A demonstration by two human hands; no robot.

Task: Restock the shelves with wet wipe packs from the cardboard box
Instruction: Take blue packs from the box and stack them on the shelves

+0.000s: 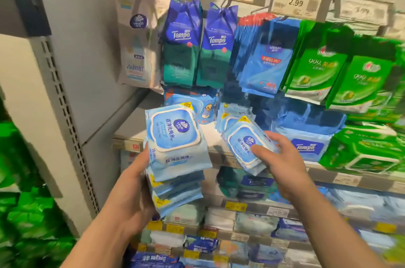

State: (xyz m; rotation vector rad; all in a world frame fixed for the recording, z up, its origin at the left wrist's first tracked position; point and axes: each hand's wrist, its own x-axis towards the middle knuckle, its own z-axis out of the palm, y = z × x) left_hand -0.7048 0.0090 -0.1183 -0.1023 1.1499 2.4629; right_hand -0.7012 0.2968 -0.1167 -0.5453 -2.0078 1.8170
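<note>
My left hand (133,182) grips a stack of several light blue wet wipe packs (175,147) from the left side, held upright in front of the shelf edge. My right hand (282,164) holds a smaller light blue wet wipe pack (241,147), tilted, with the thumb across its white lid. This pack hovers over the front of the middle shelf (219,156), just ahead of a few matching packs (230,118) that lie there. The cardboard box is out of view.
Dark blue Tempo bags (184,44), blue sachets (265,57) and green packs (317,62) hang on hooks above. Tempo packs (306,134) and green packs (363,149) fill the shelf to the right. Grey side panel (87,70) stands left. Lower shelves (241,219) hold more packs.
</note>
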